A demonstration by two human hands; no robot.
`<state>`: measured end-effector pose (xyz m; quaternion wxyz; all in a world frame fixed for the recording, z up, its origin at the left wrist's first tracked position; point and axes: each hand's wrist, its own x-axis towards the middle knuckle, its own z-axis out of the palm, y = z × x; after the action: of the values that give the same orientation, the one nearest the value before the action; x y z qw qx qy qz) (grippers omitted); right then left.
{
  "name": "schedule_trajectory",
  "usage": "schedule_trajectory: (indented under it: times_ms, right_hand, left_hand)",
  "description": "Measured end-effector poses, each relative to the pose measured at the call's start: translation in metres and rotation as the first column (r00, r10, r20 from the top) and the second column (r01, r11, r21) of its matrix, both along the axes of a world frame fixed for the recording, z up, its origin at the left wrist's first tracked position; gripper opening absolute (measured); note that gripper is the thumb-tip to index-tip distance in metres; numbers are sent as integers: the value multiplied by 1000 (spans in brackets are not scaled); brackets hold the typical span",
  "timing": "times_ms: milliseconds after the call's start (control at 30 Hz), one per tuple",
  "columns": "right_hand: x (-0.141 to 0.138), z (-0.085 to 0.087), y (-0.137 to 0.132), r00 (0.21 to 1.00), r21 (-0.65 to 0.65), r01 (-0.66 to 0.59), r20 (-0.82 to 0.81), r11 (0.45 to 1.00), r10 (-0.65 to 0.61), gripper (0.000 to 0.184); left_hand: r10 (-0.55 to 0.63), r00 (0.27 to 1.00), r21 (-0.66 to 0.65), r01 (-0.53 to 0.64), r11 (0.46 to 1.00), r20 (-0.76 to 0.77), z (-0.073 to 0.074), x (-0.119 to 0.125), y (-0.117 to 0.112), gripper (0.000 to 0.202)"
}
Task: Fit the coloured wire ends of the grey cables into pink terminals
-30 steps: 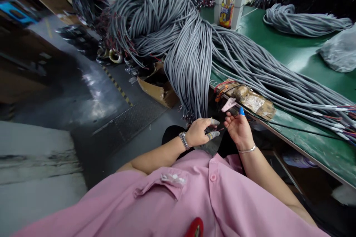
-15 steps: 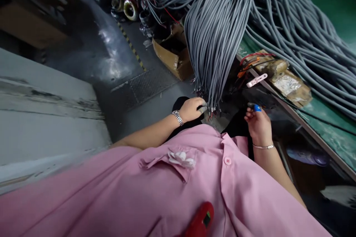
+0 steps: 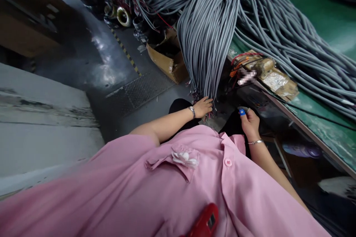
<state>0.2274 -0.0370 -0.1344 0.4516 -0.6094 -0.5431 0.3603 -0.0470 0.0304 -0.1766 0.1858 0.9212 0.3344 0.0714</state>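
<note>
A thick bundle of grey cables [image 3: 207,40] hangs off the edge of the green table [image 3: 330,133], its stripped coloured ends near my lap. My left hand [image 3: 204,107], with a watch on the wrist, reaches into those hanging ends with fingers curled among them. My right hand [image 3: 249,123], wearing a bracelet and a blue cap on one fingertip, is held a little to the right below the table edge, fingers curled together; what they hold is hidden.
More grey cables [image 3: 294,55] spread across the table. A taped brown packet with red and orange wires [image 3: 267,76] lies at the table edge. An open cardboard box [image 3: 167,63] sits on the dark floor. Tape rolls [image 3: 124,15] lie beyond it.
The view tipped down from the table toward my lap. My left hand moved up into the hanging cable ends, and my right hand dropped lower and drew in.
</note>
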Motion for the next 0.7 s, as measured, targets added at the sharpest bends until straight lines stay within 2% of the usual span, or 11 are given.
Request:
schedule_trajectory:
  times_ms: [67,133,167,200,267,367,433,467,567,700]
  right_hand:
    - [1,-2,-1,995,74,5,98,997,-12,28]
    - [3,-4,-2,990,107,4,139,994,-19,28]
    - [4,-5,-2,990,110,6,141,994,-21,28]
    - [5,-5,-3,990,109,4,138,994,-20,28]
    - [6,-5,-3,993,113,12,113,994,-25,28]
    - [5,-4,-2,997,114,20,74,993,-29,27]
    - [4,-2,-2,999,114,22,41,993,-27,26]
    - [3,-2,-2,999,115,19,31,993,-23,25]
    - [3,0,-2,999,126,11,45,992,-17,23]
    - [-4,4,-3,1000,104,25,2,994,-25,21]
  left_hand:
    - [32,995,-75,-25,997,93,15,0,-6,28]
    - [158,956,-210,-106,972,247,40,2,-19,17]
    - [261,901,-296,-158,942,348,56,3,-27,16]
    - [374,815,-404,-191,895,443,72,5,-36,18]
    - [535,634,-603,-134,787,558,102,8,-51,25]
    - [684,385,-736,-18,677,620,134,12,-63,27]
    - [757,260,-791,50,609,599,143,13,-63,27]
    - [781,223,-809,72,584,583,145,14,-62,27]
    - [813,184,-834,105,542,552,144,15,-61,26]
    - [823,165,-840,100,534,543,141,16,-64,26]
